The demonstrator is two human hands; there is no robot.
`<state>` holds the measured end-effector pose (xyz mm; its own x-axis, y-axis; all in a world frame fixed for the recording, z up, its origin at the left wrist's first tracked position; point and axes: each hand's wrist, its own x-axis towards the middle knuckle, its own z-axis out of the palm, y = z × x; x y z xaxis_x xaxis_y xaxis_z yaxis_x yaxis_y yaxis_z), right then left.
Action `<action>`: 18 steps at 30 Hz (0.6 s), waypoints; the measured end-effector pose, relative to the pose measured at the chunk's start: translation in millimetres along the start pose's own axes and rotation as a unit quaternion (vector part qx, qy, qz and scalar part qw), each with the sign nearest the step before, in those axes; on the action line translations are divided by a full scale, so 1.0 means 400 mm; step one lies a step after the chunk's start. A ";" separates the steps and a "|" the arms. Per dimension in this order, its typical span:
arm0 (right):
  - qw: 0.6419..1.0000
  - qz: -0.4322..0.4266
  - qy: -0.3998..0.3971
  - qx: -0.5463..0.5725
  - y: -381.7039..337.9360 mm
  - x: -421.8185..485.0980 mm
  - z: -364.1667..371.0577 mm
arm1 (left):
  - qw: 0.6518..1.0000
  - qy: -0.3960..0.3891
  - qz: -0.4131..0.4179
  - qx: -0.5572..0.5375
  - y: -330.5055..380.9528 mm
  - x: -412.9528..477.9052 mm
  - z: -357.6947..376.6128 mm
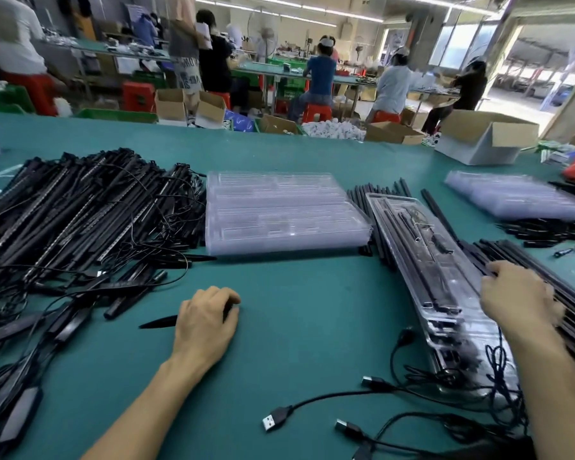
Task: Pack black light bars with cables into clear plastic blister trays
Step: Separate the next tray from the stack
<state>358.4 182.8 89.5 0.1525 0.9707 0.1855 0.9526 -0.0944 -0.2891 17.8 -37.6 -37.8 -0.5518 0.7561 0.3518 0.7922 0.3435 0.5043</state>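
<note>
A big heap of black light bars (80,214) with tangled cables fills the left of the green table. My left hand (206,322) lies on the table, fingers curled round a short black pen-like piece (158,323) that pokes out to its left. A stack of clear blister trays (279,214) sits in the middle. To the right, a filled clear tray (422,257) holding bars lies slanted across more bars. My right hand (515,295) grips the right edge of that tray beside long black bars (545,270). USB cables (279,419) trail near the front edge.
Another stack of clear trays (518,197) lies far right, with small black pieces (541,230) below it. An open cardboard box (485,137) stands at the back right. Black controller boxes (17,413) lie on cables at the left front. People sit working at benches behind the table.
</note>
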 end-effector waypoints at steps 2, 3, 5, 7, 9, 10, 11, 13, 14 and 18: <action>0.996 -0.041 0.057 -0.058 -0.043 -0.023 -0.001 | 1.000 0.016 -0.015 0.008 -0.002 0.001 -0.007; 0.991 -0.082 0.094 -0.050 -0.072 -0.035 0.005 | 1.000 0.022 -0.011 0.019 -0.004 0.000 -0.011; 0.971 -0.208 0.119 -0.007 -0.145 -0.068 0.027 | 0.998 0.036 -0.002 0.043 -0.015 -0.003 -0.018; 0.933 -0.358 0.029 0.023 -0.226 -0.106 0.064 | 0.997 0.044 -0.016 0.058 -0.034 -0.004 -0.027; 0.900 -0.427 -0.074 -0.043 -0.276 -0.128 0.122 | 0.997 0.032 -0.041 0.057 -0.058 0.000 -0.036; 0.895 -0.426 -0.089 -0.095 -0.284 -0.127 0.149 | 0.998 0.020 -0.048 0.048 -0.069 0.002 -0.040; 0.898 -0.408 -0.091 -0.138 -0.283 -0.122 0.169 | 0.998 0.004 -0.047 0.031 -0.079 0.004 -0.045; 0.916 -0.358 -0.066 -0.168 -0.263 -0.108 0.189 | 0.999 -0.032 -0.026 -0.004 -0.092 0.008 -0.056; 0.924 -0.343 -0.046 -0.161 -0.253 -0.103 0.192 | 0.999 -0.047 -0.012 -0.015 -0.098 0.009 -0.060; 0.953 -0.283 -0.026 -0.108 -0.277 -0.099 0.177 | 0.998 -0.040 -0.010 -0.048 -0.119 0.024 -0.062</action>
<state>228.1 170.3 47.8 -0.4097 0.8888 0.2054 0.9111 0.4097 0.0446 -31.6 -60.7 -38.8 -0.5406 0.7939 0.2785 0.7509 0.3060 0.5853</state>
